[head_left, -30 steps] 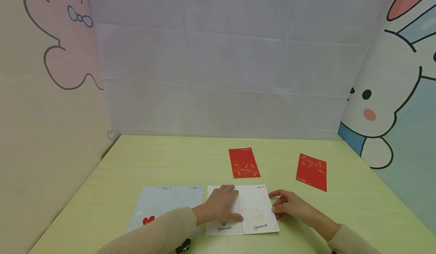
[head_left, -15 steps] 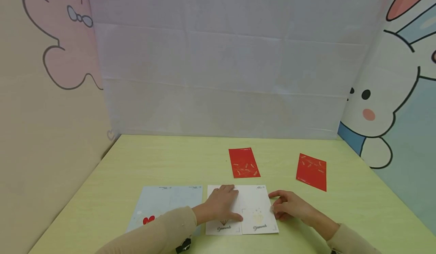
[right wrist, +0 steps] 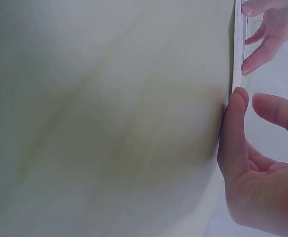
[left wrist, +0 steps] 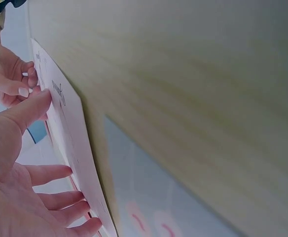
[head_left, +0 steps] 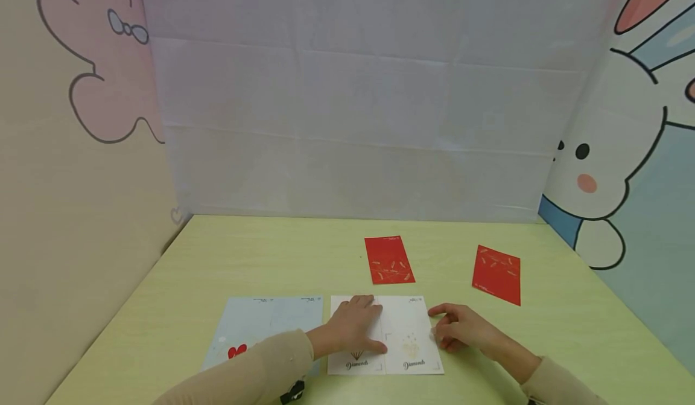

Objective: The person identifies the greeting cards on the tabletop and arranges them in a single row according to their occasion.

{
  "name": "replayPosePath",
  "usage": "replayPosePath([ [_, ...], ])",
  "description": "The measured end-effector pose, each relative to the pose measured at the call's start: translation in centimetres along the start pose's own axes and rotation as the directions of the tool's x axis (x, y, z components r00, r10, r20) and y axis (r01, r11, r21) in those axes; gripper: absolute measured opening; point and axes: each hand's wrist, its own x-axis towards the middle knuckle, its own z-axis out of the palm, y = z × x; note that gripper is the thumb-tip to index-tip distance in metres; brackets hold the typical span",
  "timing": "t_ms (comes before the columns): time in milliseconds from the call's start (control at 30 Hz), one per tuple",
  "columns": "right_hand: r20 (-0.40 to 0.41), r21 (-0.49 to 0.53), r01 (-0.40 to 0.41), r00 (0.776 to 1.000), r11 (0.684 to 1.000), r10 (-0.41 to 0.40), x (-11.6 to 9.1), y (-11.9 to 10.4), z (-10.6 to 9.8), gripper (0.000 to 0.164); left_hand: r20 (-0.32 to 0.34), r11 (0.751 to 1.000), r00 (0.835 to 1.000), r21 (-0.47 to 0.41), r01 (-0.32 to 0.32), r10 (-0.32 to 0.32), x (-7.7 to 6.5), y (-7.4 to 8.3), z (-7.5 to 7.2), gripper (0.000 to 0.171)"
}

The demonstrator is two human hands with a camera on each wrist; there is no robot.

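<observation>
Two white cards with "Diamonds" printed on them lie side by side on the table. My left hand (head_left: 353, 329) rests with spread fingers on the left white card (head_left: 339, 366); its thumb reaches the seam with the right white card (head_left: 404, 314). In the left wrist view, the straight fingers (left wrist: 60, 200) press flat on the card. At the outer edge of the right card, my right hand (head_left: 464, 329) touches it with its fingertips. The right wrist view shows its thumb and fingers apart, with fingertips (right wrist: 238, 96) against the card edge.
Left of the white cards lie pale blue cards (head_left: 271, 317) with a red heart, partly hidden by my left sleeve. One red card (head_left: 388, 260) lies behind the white pair, another red card (head_left: 496, 274) further right. A white sheet (head_left: 353, 121) stands behind the table.
The right white card has turned slightly, its lower edge now in line with the left card's. My right fingertips stay at its side; my left hand has hardly moved.
</observation>
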Motion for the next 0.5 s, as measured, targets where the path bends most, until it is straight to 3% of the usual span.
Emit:
replayPosePath([
  [500,-0.035,0.018,0.000,0.999,1.000,0.001,0.2,-0.3,-1.0,0.042,-0.045,0.999,0.998,0.004,-0.048,0.048,-0.1,0.0,-0.3,0.071],
])
